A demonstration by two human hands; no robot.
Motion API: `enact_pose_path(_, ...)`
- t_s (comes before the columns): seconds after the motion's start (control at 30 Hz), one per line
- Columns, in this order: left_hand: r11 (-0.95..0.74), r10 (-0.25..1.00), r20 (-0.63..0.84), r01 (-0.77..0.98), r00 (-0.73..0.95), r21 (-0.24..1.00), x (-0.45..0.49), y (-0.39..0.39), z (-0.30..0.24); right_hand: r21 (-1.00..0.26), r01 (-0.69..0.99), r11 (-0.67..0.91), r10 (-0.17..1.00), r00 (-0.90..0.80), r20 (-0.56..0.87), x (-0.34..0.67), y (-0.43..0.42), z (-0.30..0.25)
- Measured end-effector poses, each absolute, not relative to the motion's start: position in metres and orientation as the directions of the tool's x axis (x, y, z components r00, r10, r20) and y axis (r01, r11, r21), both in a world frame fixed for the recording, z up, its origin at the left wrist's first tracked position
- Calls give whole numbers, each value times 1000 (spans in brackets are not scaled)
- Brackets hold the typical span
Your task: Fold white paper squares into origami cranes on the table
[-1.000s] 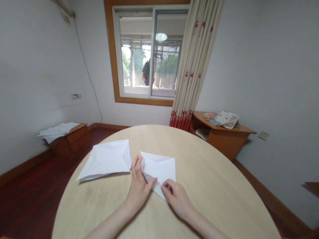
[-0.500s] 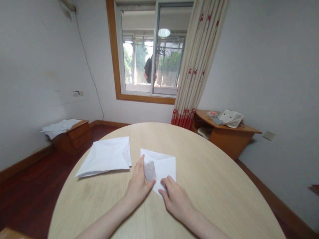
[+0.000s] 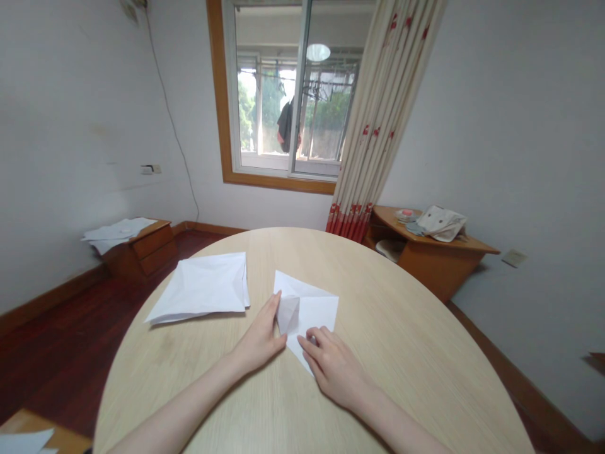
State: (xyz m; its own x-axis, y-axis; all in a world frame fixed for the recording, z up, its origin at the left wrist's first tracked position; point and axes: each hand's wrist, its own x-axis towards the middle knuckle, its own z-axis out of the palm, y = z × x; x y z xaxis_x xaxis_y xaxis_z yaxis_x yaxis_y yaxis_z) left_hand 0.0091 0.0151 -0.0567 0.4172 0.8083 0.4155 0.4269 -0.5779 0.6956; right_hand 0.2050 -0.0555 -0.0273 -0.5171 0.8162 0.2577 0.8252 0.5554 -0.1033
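A folded sheet of white paper (image 3: 317, 310) lies on the table in front of me, with a greyish, shaded flap (image 3: 288, 313) on its left part and crease lines across it. My left hand (image 3: 262, 333) grips its left edge, the fingers along the side and the thumb at the lower left. On the lower right of the sheet, my right hand (image 3: 331, 359) is closed on the paper with bent fingers; the thumb side covers part of the lower edge. The underside of the sheet is hidden.
Farther left on the round wooden table (image 3: 425, 378) rests a stack of white paper (image 3: 208, 287). Beyond the table stand a small drawer cabinet (image 3: 151, 246) with papers on top and a corner shelf (image 3: 435, 265) bearing a cloth bag (image 3: 443, 223). A curtain (image 3: 378, 120) hangs by the window.
The left thumb has drawn back from the paper's middle to its left edge. The right index finger has straightened leftward along the lower part. The view has shifted slightly.
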Motion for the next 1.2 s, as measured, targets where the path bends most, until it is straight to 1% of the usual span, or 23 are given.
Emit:
enact_pose_path(0.17,-577,808,401,441,432,687,9,16,-59,10,841,541,819,-530,220,203,-57,-23)
enact_pose_path(0.23,-576,808,402,440,430,689,10,15,-59,34,850,525,829,-520,205,202,-58,-23)
enact_pose_path(0.37,-577,809,413,431,419,694,11,15,-60,28,863,504,844,-499,196,203,-59,-27)
enact_pose_path(0.6,-580,808,420,429,414,693,11,17,-63,53,886,460,867,-461,187,202,-57,-47)
enact_pose_path(0.73,-579,809,415,441,417,686,12,17,-62,46,882,469,861,-469,199,201,-56,-52)
enact_pose_path(0.87,-573,813,400,458,424,679,11,18,-64,67,878,474,860,-478,177,200,-58,-49)
enact_pose_path(0.93,-574,811,388,471,437,670,10,18,-65,55,879,474,862,-476,174,200,-58,-47)
enact_pose_path(1.03,-593,798,373,509,474,623,7,17,-63,23,887,461,873,-458,168,200,-59,-45)
enact_pose_path(1.2,-617,787,362,641,500,456,5,15,-55,7,895,446,883,-442,162,200,-59,-41)
